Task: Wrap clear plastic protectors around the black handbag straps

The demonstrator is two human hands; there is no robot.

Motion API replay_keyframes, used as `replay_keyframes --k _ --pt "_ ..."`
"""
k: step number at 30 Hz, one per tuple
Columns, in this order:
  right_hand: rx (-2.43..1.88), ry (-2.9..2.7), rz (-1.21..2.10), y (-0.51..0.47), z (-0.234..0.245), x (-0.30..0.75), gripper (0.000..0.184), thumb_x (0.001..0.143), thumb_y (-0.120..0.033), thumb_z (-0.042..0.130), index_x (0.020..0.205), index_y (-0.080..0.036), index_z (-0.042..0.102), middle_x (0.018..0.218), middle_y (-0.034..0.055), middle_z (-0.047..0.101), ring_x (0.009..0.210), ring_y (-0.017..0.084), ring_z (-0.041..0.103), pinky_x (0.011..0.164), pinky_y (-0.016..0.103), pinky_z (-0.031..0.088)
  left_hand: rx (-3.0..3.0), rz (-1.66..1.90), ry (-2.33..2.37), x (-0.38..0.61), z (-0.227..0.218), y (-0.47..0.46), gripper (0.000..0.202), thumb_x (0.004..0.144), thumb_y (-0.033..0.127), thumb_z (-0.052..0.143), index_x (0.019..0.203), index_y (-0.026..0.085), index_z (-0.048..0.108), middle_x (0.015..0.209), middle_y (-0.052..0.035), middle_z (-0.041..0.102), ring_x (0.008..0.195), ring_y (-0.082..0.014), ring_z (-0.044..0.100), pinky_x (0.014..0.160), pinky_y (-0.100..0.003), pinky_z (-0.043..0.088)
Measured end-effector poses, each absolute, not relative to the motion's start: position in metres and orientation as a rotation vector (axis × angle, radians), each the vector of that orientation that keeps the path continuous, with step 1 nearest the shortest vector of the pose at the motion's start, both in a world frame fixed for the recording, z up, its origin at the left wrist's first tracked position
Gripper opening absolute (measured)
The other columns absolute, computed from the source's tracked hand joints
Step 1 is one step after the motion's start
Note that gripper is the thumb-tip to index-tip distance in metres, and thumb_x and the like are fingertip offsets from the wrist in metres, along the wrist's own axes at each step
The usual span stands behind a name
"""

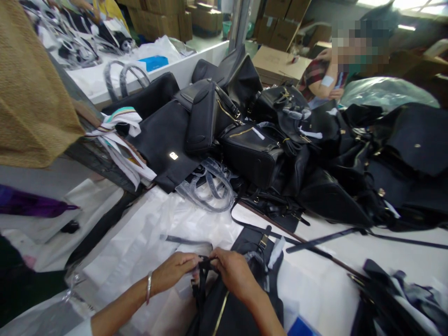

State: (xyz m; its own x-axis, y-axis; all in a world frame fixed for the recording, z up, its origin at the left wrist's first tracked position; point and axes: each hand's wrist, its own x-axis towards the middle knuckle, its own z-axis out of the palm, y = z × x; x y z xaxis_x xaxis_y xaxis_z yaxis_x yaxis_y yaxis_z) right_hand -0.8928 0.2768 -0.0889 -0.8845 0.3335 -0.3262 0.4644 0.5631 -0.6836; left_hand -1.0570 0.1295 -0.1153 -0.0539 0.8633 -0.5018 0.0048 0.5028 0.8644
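A black bag (pixel 241 303) with a gold zipper and a gold buckle lies on the white-covered table in front of me. Just left of it, both hands meet at a black strap (pixel 201 289). My left hand (pixel 175 269), with a bracelet at the wrist, pinches the strap near its buckle. Thumb and fingers of my right hand (pixel 231 268) are closed on the same strap, a little above the bag. A loose strap end (pixel 187 240) reaches out to the left beyond my fingers. Exactly how the strap runs between the fingertips is hidden.
Many black bags (pixel 252 154) are heaped across the far side of the table (pixel 325 289). Plastic-wrapped handles (pixel 210 186) lie before the heap. White ribbons (pixel 122 126) hang from a post at left. A person (pixel 322 79) is behind the pile. Cardboard boxes (pixel 157 18) stand beyond.
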Motion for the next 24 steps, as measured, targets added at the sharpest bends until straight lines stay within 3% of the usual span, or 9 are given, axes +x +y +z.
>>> replay_keyframes --k 4,10,16,24 --pt "0.666 2.632 -1.149 0.265 -0.088 -0.901 0.024 0.086 -0.015 0.048 0.108 -0.023 0.054 0.078 0.0029 0.071 0.075 0.019 0.066 0.063 0.023 0.039 0.824 0.851 1.478 -1.053 -0.115 0.132 0.044 0.093 0.046 0.036 0.105 0.019 0.068 0.081 -0.0023 0.072 0.083 -0.0198 0.064 0.082 -0.029 0.044" --pt "0.546 2.637 -1.119 0.255 -0.092 -0.911 0.07 0.077 -0.006 0.048 0.142 -0.021 0.026 0.085 0.0052 0.073 0.083 0.023 0.068 0.069 0.027 0.043 1.116 0.655 1.643 -1.052 -0.113 0.136 0.042 0.096 0.042 0.03 0.1 0.025 0.068 0.084 -0.0022 0.072 0.08 -0.0203 0.066 0.075 -0.029 0.043" --pt "0.608 2.557 -1.374 0.257 -0.098 -0.896 0.062 0.085 -0.011 0.043 0.143 -0.021 0.025 0.09 0.0039 0.072 0.082 0.018 0.067 0.07 0.024 0.044 1.625 0.182 1.823 -1.061 -0.107 0.136 0.034 0.095 0.03 0.032 0.112 0.027 0.062 0.086 -0.0072 0.071 0.079 -0.0252 0.064 0.069 -0.034 0.04" --pt "0.635 2.495 -1.397 0.251 -0.103 -0.887 0.062 0.085 -0.013 0.044 0.143 -0.022 0.025 0.091 0.004 0.071 0.084 0.018 0.066 0.072 0.023 0.044 1.764 0.197 1.814 -1.039 -0.101 0.143 0.026 0.091 0.017 0.038 0.092 0.02 0.063 0.08 -0.0042 0.07 0.073 -0.0193 0.062 0.068 -0.03 0.043"
